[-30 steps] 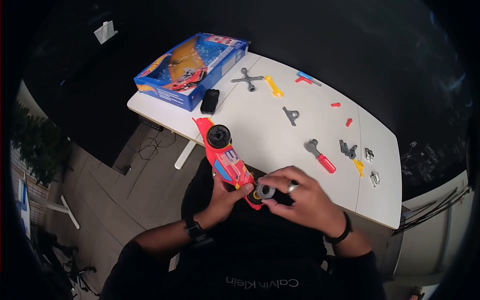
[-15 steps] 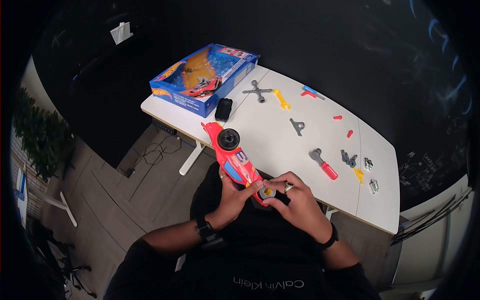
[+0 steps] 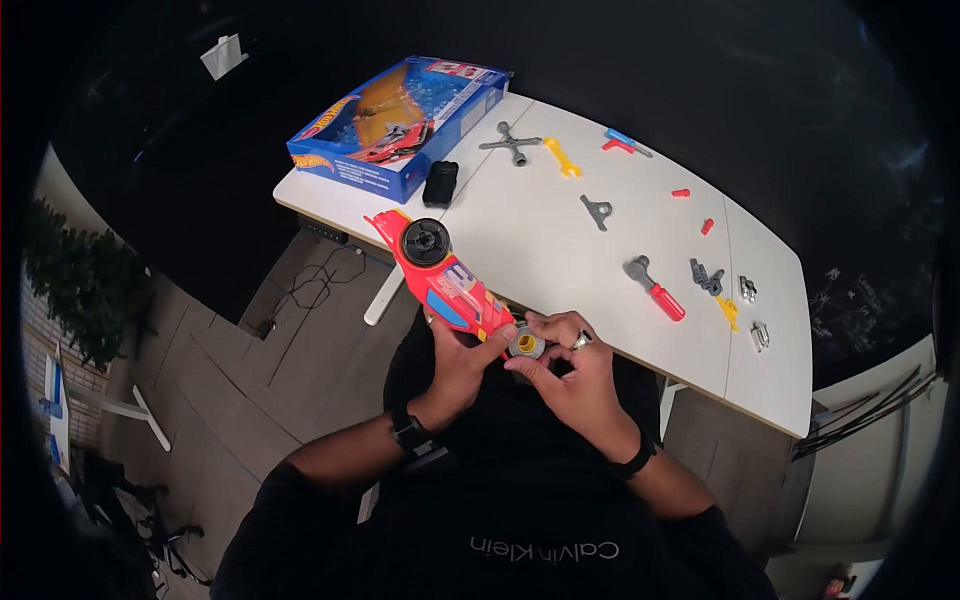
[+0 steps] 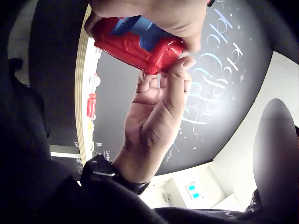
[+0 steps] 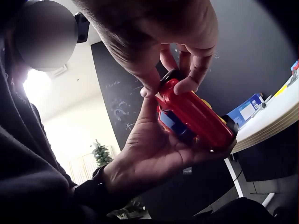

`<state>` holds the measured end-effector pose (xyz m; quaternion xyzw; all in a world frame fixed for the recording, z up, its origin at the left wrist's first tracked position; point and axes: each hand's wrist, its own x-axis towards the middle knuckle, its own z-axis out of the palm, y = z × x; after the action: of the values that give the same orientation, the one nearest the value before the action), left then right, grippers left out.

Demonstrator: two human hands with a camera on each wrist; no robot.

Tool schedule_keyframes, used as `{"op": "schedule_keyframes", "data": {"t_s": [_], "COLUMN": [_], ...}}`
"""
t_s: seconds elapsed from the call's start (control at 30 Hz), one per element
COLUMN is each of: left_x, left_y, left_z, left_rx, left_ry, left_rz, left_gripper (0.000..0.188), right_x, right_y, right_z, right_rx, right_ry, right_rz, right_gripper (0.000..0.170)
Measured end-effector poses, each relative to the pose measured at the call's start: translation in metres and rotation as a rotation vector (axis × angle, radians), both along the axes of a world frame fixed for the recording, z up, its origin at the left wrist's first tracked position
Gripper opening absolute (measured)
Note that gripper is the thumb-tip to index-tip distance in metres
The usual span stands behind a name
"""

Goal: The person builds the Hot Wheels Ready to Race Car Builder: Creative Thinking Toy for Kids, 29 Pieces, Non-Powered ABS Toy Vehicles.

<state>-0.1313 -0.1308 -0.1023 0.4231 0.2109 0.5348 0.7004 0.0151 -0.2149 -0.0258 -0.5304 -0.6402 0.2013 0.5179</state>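
Note:
My left hand (image 3: 460, 372) grips the red toy car (image 3: 450, 285) near its lower end, above my lap. A black wheel (image 3: 425, 242) sits at the car's upper end. Around a yellow centre (image 3: 526, 343) at the other end lies a grey ring, pinched at its edge by my right hand (image 3: 588, 388). In the left wrist view, the car's red and blue side (image 4: 163, 53) is under my left hand (image 4: 154, 14), with my right hand (image 4: 152, 112) touching its end. The right wrist view has the car (image 5: 201, 116) resting in my left palm; the ring is mostly hidden there.
On the white table (image 3: 520, 250) lie a blue box (image 3: 380, 180), a black part (image 3: 440, 185), a grey cross wrench (image 3: 511, 145), a yellow wrench (image 3: 562, 158), a red-handled tool (image 3: 665, 300) and several small parts. The table's near edge runs just beyond my hands.
The grey ring, earlier held tilted against the car's lower end, now lies flat around the yellow centre. My right hand has moved in with it and still pinches it. The head view has shifted.

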Motion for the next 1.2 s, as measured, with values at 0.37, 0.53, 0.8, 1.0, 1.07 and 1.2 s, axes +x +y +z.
{"op": "schedule_keyframes", "data": {"t_s": [0.37, 0.53, 0.8, 1.0, 1.07, 1.2], "left_x": [-0.002, -0.002, -0.002, -0.001, 0.002, -0.001], "left_y": [0.008, 0.006, 0.002, 0.003, 0.001, 0.002], "left_z": [0.002, -0.001, -0.008, 0.002, 0.006, 0.008], "left_rx": [0.045, 0.085, 0.171, 0.018, -0.034, -0.046], "left_ry": [0.039, 0.042, 0.056, -0.007, -0.051, -0.090], "left_rz": [-0.118, -0.150, -0.196, -0.158, -0.141, -0.142], "left_gripper": [0.089, 0.093, 0.096, 0.087, 0.082, 0.080], "right_x": [0.010, 0.014, 0.020, 0.023, 0.024, 0.027], "right_y": [-0.003, -0.005, -0.004, -0.008, -0.007, -0.006], "right_z": [0.009, 0.016, 0.016, 0.026, 0.025, 0.021], "right_rx": [-0.161, -0.318, -0.331, -0.315, -0.323, -0.334], "right_ry": [0.294, 0.340, 0.381, 0.299, 0.349, 0.466], "right_rz": [0.140, 0.084, 0.074, 0.218, 0.229, 0.266], "right_gripper": [0.030, 0.017, 0.018, 0.031, 0.037, 0.037]}}
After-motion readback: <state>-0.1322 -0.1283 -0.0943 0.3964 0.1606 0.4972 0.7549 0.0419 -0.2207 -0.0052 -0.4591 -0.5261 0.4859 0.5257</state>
